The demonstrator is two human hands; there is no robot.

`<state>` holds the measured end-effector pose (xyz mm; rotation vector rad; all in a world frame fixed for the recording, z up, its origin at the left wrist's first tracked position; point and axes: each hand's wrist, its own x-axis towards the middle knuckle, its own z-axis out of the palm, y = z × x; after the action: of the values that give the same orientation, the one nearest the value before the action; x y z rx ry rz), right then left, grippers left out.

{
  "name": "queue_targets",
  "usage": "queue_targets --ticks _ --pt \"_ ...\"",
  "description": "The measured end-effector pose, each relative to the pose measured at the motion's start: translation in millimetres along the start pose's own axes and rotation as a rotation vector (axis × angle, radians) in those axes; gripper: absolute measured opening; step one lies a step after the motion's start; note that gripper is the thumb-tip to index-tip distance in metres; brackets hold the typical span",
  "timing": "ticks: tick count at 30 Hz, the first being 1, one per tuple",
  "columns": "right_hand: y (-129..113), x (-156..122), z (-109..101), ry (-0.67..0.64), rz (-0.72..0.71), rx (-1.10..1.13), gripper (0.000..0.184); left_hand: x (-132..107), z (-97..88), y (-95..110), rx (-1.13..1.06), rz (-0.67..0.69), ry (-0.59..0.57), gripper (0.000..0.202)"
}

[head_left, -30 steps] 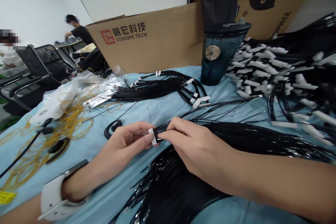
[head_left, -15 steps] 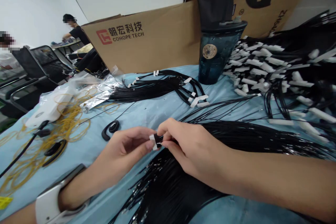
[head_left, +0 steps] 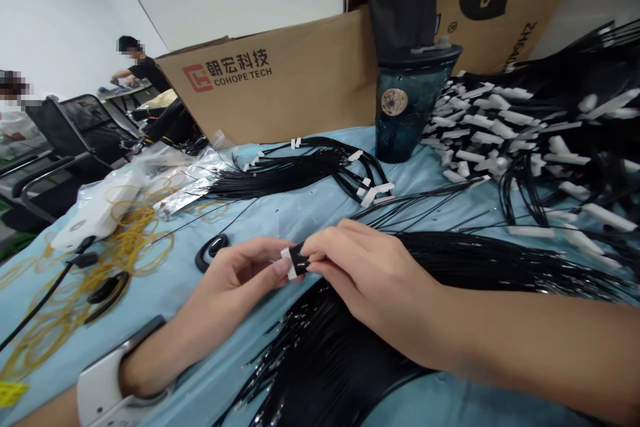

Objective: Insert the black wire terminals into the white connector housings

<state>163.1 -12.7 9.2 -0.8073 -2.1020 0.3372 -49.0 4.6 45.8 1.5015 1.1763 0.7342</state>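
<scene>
Between thumb and fingers, my left hand (head_left: 250,277) pinches a small white connector (head_left: 290,263). Short black wires (head_left: 301,259) run out of the connector's right side, side by side. My right hand (head_left: 363,273) grips these wires close to the connector, thumb against fingers, and the fingertips of both hands are only a little apart. Beneath the right hand and forearm lies a thick bundle of loose black wires (head_left: 320,360) with shiny tips. Where the held wires lead behind my right fingers is hidden.
Finished-looking black cables with white connectors (head_left: 485,137) pile up at the right. A blue tumbler (head_left: 413,107) stands before a cardboard box (head_left: 300,80). Yellow rubber bands (head_left: 127,240), a white power strip (head_left: 95,217) and a black earpiece (head_left: 204,257) lie left. Two people sit far behind.
Both hands stay at the connector, which has shifted slightly left and up. More of the black wires now shows between my fingertips. The view has tilted a little.
</scene>
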Motion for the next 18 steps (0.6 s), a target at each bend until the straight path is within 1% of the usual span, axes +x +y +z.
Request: queue_targets --ticks 6,11,18 --pt "-0.9 -1.7 -1.3 -0.081 0.05 0.041 0.023 -1.3 1.7 1.6 0.007 -0.009 -0.009 0.006" --pt "0.2 -2.3 0.1 -0.059 -0.002 0.038 0.022 -2.1 2.8 1.5 0.008 0.006 -0.026 0.005" --pt "1.1 -2.9 0.4 -0.052 0.008 0.013 0.021 -3.0 2.8 1.6 0.03 0.01 -0.034 0.002"
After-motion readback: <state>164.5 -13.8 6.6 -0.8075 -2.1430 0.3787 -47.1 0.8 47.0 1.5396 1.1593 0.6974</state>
